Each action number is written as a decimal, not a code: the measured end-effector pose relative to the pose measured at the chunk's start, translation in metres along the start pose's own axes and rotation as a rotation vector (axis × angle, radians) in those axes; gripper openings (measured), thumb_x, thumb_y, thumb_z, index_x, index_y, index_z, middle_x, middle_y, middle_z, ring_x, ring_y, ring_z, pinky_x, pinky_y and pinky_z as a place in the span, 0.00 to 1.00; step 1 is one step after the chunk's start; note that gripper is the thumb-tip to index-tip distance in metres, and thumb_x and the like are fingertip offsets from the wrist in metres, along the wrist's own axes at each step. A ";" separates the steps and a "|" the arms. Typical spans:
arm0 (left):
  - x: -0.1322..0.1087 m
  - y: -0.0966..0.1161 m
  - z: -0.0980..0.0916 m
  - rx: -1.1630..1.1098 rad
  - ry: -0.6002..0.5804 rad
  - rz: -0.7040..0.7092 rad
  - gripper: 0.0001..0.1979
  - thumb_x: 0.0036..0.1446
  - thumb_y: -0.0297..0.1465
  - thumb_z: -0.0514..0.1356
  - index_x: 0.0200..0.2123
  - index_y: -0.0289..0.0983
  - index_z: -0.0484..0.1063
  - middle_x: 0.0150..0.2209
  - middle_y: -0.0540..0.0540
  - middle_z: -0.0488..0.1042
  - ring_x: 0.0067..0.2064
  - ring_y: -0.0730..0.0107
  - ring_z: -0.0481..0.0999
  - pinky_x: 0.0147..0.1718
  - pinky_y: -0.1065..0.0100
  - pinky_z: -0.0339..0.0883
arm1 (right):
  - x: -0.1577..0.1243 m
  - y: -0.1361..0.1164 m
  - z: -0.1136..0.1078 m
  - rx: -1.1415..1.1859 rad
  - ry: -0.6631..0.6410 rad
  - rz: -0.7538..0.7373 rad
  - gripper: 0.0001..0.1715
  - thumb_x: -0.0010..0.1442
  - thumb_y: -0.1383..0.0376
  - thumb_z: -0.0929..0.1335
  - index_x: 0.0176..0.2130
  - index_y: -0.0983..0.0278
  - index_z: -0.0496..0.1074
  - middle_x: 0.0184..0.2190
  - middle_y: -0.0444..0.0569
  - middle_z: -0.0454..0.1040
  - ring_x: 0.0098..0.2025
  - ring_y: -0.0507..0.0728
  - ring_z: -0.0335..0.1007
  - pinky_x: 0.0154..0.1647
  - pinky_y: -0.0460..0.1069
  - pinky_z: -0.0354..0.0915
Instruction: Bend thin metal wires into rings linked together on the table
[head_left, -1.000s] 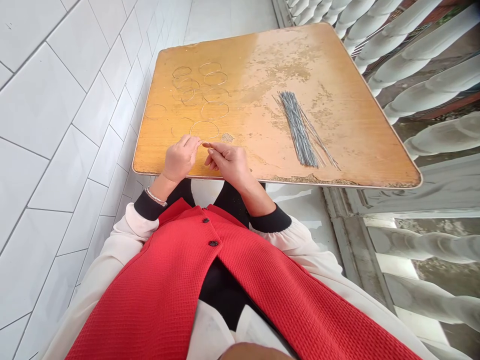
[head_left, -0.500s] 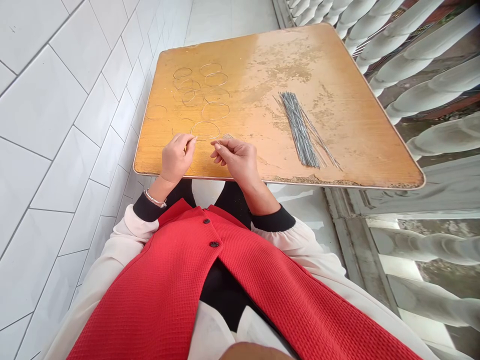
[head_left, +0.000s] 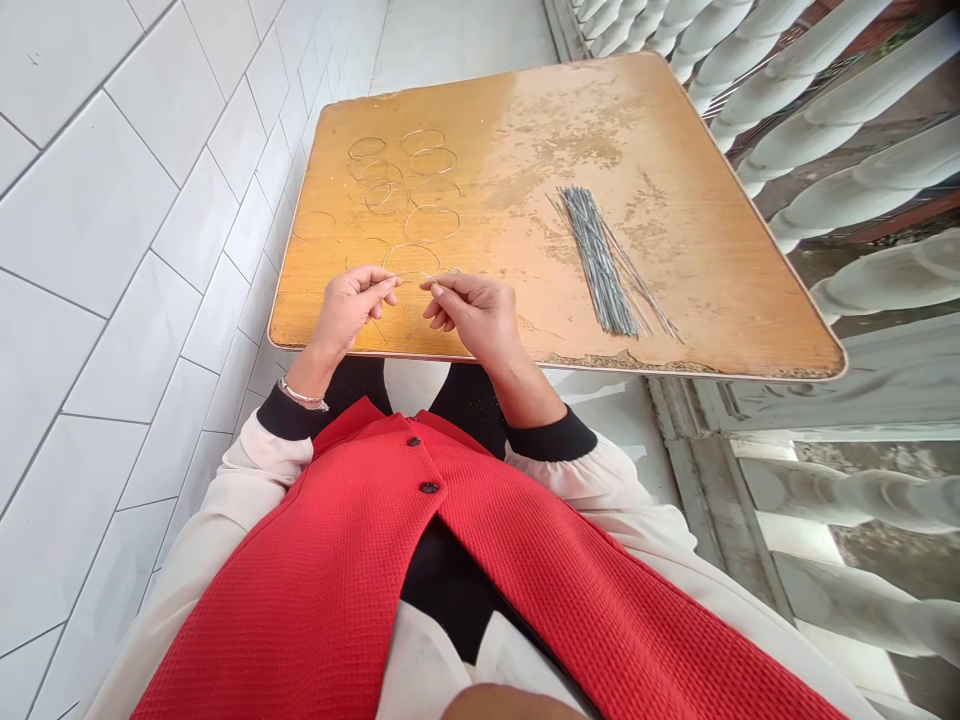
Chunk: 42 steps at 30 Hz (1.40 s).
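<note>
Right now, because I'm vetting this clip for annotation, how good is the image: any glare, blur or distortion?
In the head view, soft daylight leaves only faint shadows; the wooden table top looks pale and washed out toward its far right; the thin wire rings show faintly against it; the balusters look bent by wide-angle distortion; the left hand and right hand look sharp.

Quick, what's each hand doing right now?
Left hand: closed, pinching a thin wire.
Right hand: closed, pinching the same wire.
</note>
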<state>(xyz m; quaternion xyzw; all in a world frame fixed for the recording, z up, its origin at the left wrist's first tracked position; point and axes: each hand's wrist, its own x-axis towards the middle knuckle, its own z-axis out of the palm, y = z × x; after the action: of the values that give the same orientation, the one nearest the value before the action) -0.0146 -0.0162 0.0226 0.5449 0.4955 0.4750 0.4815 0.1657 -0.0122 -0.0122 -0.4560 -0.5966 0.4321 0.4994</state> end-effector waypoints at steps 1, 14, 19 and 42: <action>0.001 0.000 -0.001 0.003 -0.004 0.002 0.08 0.61 0.22 0.60 0.29 0.35 0.75 0.23 0.54 0.72 0.20 0.86 0.61 0.21 0.78 0.55 | 0.000 0.000 0.000 -0.008 -0.020 0.002 0.17 0.61 0.53 0.72 0.36 0.65 0.79 0.23 0.44 0.75 0.22 0.48 0.70 0.23 0.43 0.64; 0.005 0.006 -0.001 0.086 -0.114 0.010 0.11 0.63 0.24 0.59 0.27 0.34 0.74 0.21 0.53 0.72 0.19 0.86 0.63 0.23 0.78 0.59 | 0.002 -0.017 0.003 0.167 -0.114 0.147 0.09 0.59 0.63 0.73 0.29 0.66 0.76 0.20 0.44 0.74 0.19 0.47 0.67 0.19 0.42 0.61; 0.005 0.004 0.002 0.031 -0.110 -0.007 0.11 0.62 0.22 0.60 0.26 0.34 0.74 0.22 0.53 0.73 0.19 0.87 0.63 0.22 0.78 0.57 | 0.003 -0.012 0.009 0.258 -0.026 0.190 0.08 0.57 0.64 0.72 0.27 0.65 0.76 0.18 0.42 0.70 0.17 0.46 0.62 0.18 0.42 0.55; -0.005 -0.013 -0.008 0.018 -0.103 -0.071 0.14 0.70 0.36 0.55 0.35 0.37 0.75 0.19 0.54 0.72 0.19 0.82 0.67 0.24 0.76 0.61 | -0.003 0.002 0.001 0.235 -0.005 0.181 0.15 0.56 0.55 0.74 0.37 0.63 0.78 0.32 0.49 0.81 0.32 0.52 0.78 0.27 0.43 0.69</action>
<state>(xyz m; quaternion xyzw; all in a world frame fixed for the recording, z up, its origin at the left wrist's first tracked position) -0.0238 -0.0198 0.0105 0.5552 0.4934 0.4244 0.5179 0.1653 -0.0153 -0.0145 -0.4453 -0.4994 0.5434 0.5069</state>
